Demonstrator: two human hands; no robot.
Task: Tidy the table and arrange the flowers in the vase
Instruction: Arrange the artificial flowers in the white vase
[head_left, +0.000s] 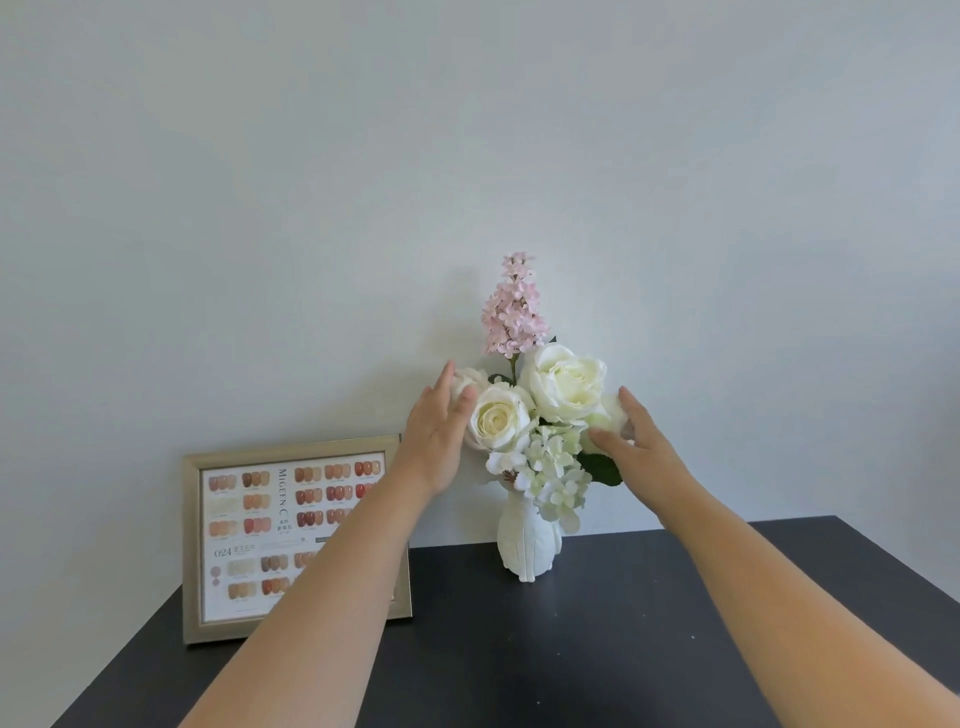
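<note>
A dark table (597, 649) carries a white vase (527, 540) standing upright near the wall, its flowers (540, 410) rising straight up. Left of the vase leans a framed chart (249, 540). The left hand (436, 436) and right hand (636, 441), fingers spread wide, cup the blooms above the vase from either side.

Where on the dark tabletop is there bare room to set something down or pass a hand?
The dark tabletop is bare in front of the white vase and from there to its right edge. The left back is crowded: the framed colour chart leans at the wall. Beside the bouquet, the left hand and right hand take up both sides.
</note>
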